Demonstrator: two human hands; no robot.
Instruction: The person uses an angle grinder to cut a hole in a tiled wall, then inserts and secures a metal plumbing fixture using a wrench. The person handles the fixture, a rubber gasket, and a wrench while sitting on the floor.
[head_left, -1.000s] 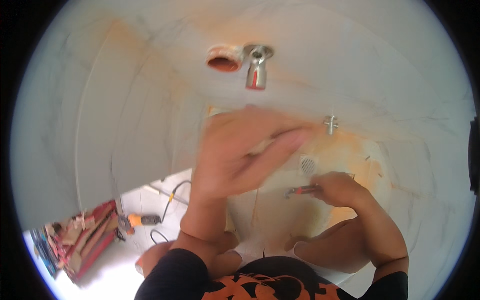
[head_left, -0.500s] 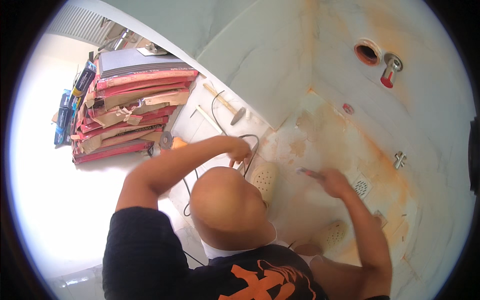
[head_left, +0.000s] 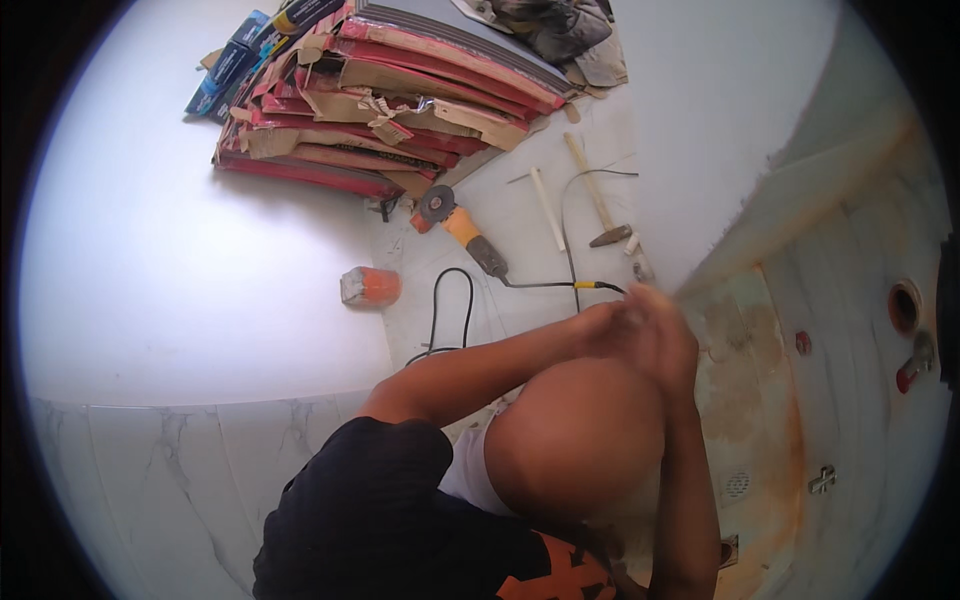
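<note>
My left hand [head_left: 603, 330] and my right hand [head_left: 668, 335] meet in front of my bent knee [head_left: 575, 440]. Motion blurs them, and their fingers overlap, so anything between them is hidden. Just past the fingertips a small greyish piece [head_left: 641, 271] shows, too unclear to name. Close by on the floor runs the black cable [head_left: 540, 285] of an angle grinder [head_left: 468, 236] with an orange and dark body. A hammer [head_left: 600, 205] with a wooden handle lies beyond my hands, beside a thin pale-handled tool [head_left: 547, 210].
Stacked red and brown cardboard boxes [head_left: 380, 120] stand at the far left. An orange container [head_left: 371, 287] rests by the white wall edge. At right, stained tiles [head_left: 745, 350] hold a floor drain [head_left: 737, 485]; taps [head_left: 822, 480] and an open pipe hole [head_left: 903, 305] line the wall.
The view has swung left. My right hand, which held a short tool with a dark and red handle, has come over to my left hand. That tool no longer shows clearly.
</note>
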